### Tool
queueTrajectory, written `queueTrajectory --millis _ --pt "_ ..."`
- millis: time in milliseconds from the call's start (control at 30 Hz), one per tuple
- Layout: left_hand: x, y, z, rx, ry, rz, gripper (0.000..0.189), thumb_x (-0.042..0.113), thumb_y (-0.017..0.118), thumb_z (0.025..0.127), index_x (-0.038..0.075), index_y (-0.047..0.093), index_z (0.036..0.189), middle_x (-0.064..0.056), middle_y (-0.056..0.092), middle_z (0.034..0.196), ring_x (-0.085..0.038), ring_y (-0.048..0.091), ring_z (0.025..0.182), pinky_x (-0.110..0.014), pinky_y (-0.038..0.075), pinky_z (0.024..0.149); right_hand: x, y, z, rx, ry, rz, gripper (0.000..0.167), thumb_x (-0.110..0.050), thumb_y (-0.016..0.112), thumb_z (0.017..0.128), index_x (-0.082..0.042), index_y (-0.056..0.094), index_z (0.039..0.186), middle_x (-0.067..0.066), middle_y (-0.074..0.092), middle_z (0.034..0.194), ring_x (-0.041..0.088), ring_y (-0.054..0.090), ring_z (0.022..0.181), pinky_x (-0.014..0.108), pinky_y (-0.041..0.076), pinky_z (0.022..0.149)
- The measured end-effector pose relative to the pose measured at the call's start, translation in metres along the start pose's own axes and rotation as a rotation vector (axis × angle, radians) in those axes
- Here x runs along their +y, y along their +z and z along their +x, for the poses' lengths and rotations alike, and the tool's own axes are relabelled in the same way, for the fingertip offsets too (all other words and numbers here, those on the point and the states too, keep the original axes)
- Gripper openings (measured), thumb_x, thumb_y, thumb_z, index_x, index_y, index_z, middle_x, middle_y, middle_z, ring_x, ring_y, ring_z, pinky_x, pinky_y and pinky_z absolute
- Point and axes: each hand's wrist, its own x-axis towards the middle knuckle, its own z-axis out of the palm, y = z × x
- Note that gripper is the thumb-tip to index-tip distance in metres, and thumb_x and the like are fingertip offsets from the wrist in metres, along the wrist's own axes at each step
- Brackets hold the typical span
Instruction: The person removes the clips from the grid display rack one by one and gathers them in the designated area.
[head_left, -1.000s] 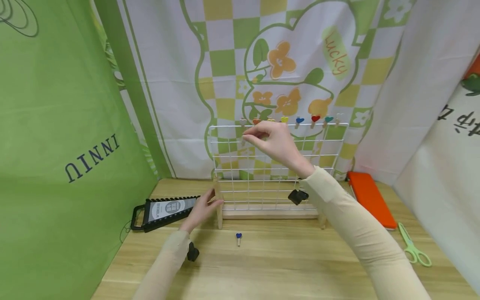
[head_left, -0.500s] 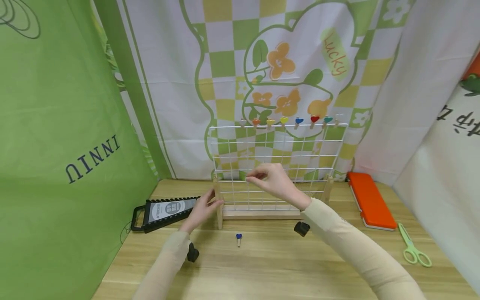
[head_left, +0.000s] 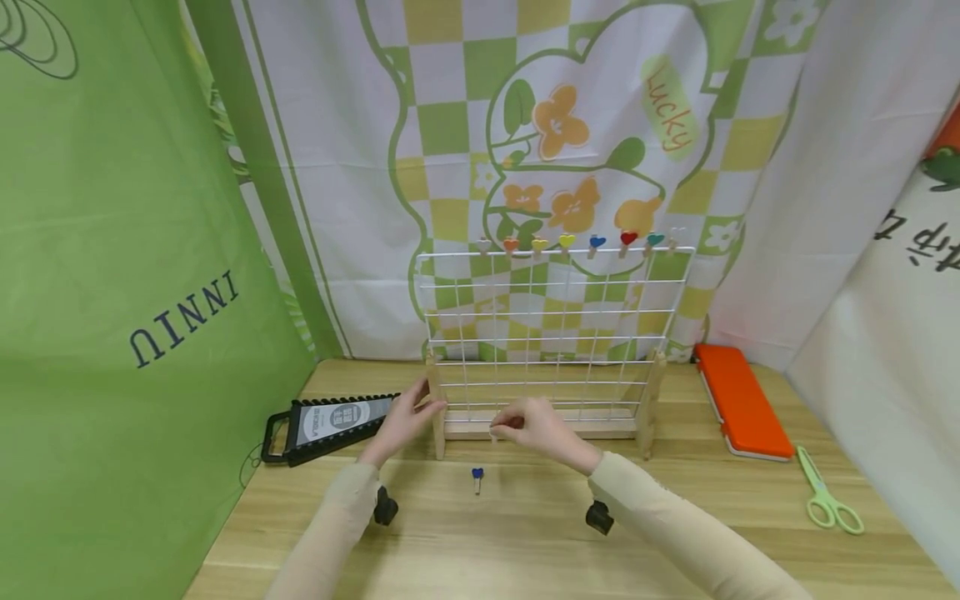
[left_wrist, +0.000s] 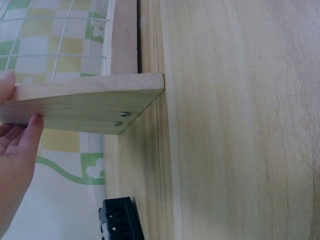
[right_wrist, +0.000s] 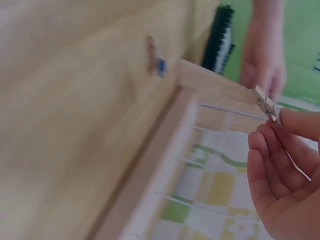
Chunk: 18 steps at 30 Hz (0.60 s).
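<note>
A small wooden clothespin (right_wrist: 264, 104) with a white end is pinched between the thumb and fingers of my right hand (head_left: 542, 432), low in front of the rack's wooden base bar. My left hand (head_left: 402, 423) grips the left wooden upright (left_wrist: 75, 102) of the white wire grid rack (head_left: 551, 252), thumb on one side and fingers on the other. On the table before the rack lies a clothespin with a blue heart (head_left: 477, 476). Along the top wire sits a row of several heart clothespins, among them a red one (head_left: 628, 239) and an orange one (head_left: 511, 245).
A black tool holder (head_left: 337, 423) with a grey label lies left of the rack, close to my left hand. On the right are an orange case (head_left: 742, 400) and light green scissors (head_left: 825, 500). Patterned cloth (head_left: 352, 208) hangs behind the rack.
My right hand has come down from just under the top wire to the rack's base, carrying the clothespin. My left hand has stayed on the upright.
</note>
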Motion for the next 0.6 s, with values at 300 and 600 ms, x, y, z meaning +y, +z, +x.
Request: queueTrajectory --millis 300,600 --pt "0.006 -0.002 -0.003 -0.009 -0.008 -0.012 0.066 0.012 0.059 0.100 -0.010 0.025 0.152 -0.031 0.035 0.154 -0.043 0.034 0.145 -0.051 0.038 0.119 0.027 0.038 -0.016 -0.077 0.065 0.048 0.011 -0.012 0.070 0.091 -0.003 0.077 0.092 0.007 0.076 0.083 -0.005 0.053 0.063 0.010 0.049 0.056" --pt "0.004 -0.001 -0.003 -0.005 -0.005 -0.020 0.068 0.011 0.060 0.099 -0.012 0.023 0.151 -0.034 0.033 0.154 -0.045 0.033 0.145 -0.053 0.038 0.119 0.035 0.057 -0.022 -0.113 0.149 0.092 0.011 -0.012 0.070 0.091 -0.002 0.076 0.093 0.008 0.075 0.084 -0.001 0.056 0.067 0.012 0.052 0.059"
